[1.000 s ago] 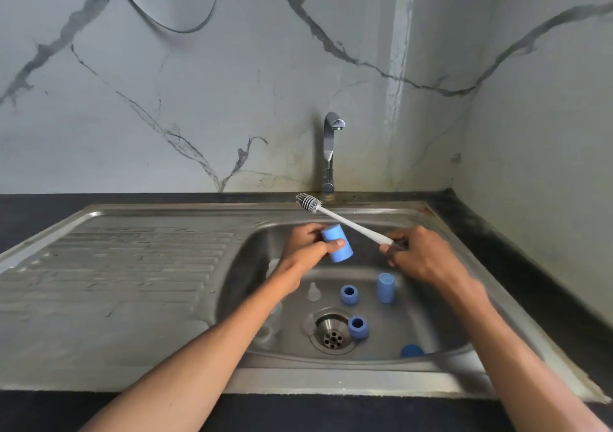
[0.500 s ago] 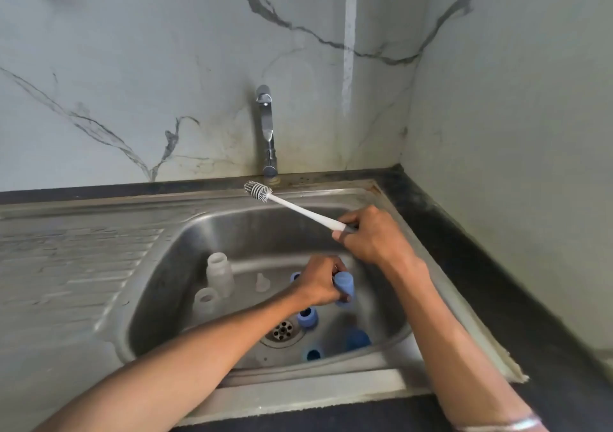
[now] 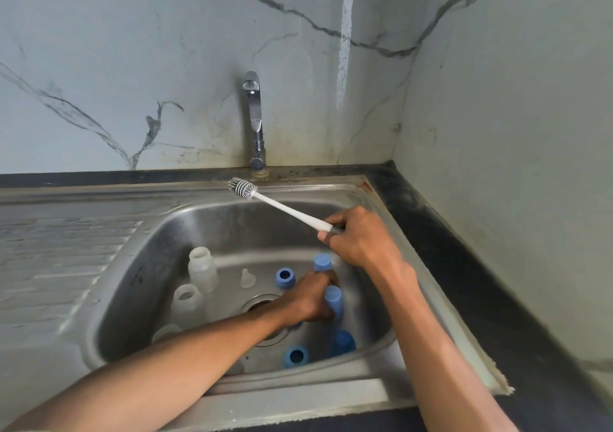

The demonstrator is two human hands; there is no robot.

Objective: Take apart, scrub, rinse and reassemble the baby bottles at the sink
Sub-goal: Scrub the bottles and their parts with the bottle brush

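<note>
Hands over the sink (image 3: pixel 381 196)
Right hand (image 3: pixel 360 237) grips the brush (image 3: pixel 282 206); left hand (image 3: pixel 310 299) holds a blue cap (image 3: pixel 334 299) near the drain (image 3: pixel 262 300).

By my left hand's fingers (image 3: pixel 326 282) the cap (image 3: pixel 333 300) was blue; the brush (image 3: pixel 243 188) beyond my right fingers (image 3: pixel 326 237) was white, black-striped. The wall (image 3: pixel 132 66) showed grey-veined marble, the sink (image 3: pixel 99 232) steel-grey.

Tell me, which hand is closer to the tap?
The right hand. It grips the brush above the basin's far right side, below the tap. The left hand is low in the basin, holding a blue cap.
</note>
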